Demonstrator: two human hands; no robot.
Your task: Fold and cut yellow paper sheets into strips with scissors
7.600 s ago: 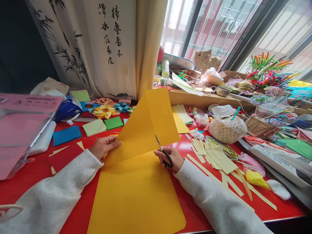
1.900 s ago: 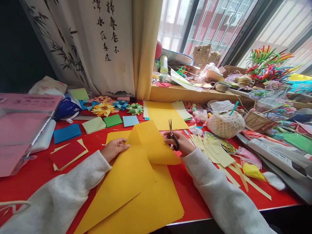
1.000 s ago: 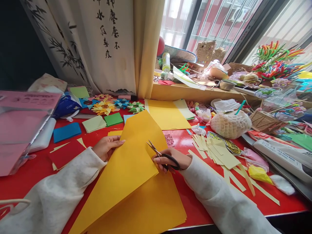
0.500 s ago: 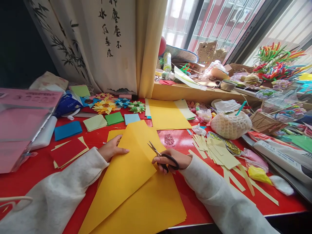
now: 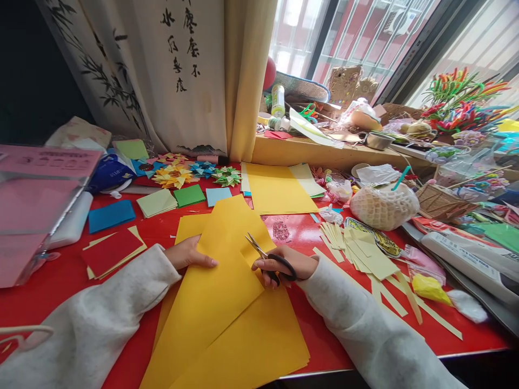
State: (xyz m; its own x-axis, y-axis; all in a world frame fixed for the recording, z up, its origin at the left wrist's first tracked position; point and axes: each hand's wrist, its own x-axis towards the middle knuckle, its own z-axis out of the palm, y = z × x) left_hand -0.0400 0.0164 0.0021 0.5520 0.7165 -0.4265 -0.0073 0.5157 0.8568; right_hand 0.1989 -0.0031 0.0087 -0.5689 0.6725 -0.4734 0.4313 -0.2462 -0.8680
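Observation:
A large orange-yellow sheet of paper (image 5: 219, 281) lies folded diagonally on a stack of the same paper (image 5: 259, 346) on the red table (image 5: 320, 335). My left hand (image 5: 190, 254) presses flat on the sheet's left edge. My right hand (image 5: 284, 265) holds black-handled scissors (image 5: 270, 259), blades slightly apart and pointing up-left at the sheet's right edge. Both arms wear pale grey sleeves.
Pale yellow paper strips (image 5: 365, 259) lie right of my right hand. Another yellow sheet (image 5: 279, 189), coloured paper squares (image 5: 156, 204), origami flowers (image 5: 174, 175) and a netted bundle (image 5: 383, 205) sit behind. A pink package (image 5: 36, 205) is at left, a cluttered windowsill (image 5: 332, 154) beyond.
Seconds ago the sheet stood raised and was being cut. It has since been lowered and laid flatter. My left hand slid onto it; the scissors stay at its right edge.

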